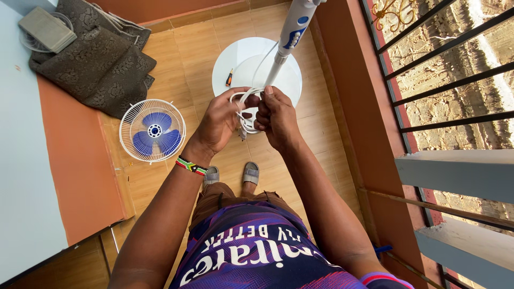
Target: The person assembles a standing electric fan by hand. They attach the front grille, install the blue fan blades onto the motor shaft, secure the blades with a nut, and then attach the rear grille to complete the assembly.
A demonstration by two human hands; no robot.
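Gripping one coiled white cord [243, 109], left hand [220, 120] and right hand [276, 119] both closed; one fan head [152, 130], one screwdriver [229, 77].

The fan pole [292, 32] is cut off by the top edge, so its upper end is unseen. Both hands cover part of the coiled white cord [242, 109], hiding its plug. The small screwdriver [229, 78] on the round white base [235, 56] is too small to make out.
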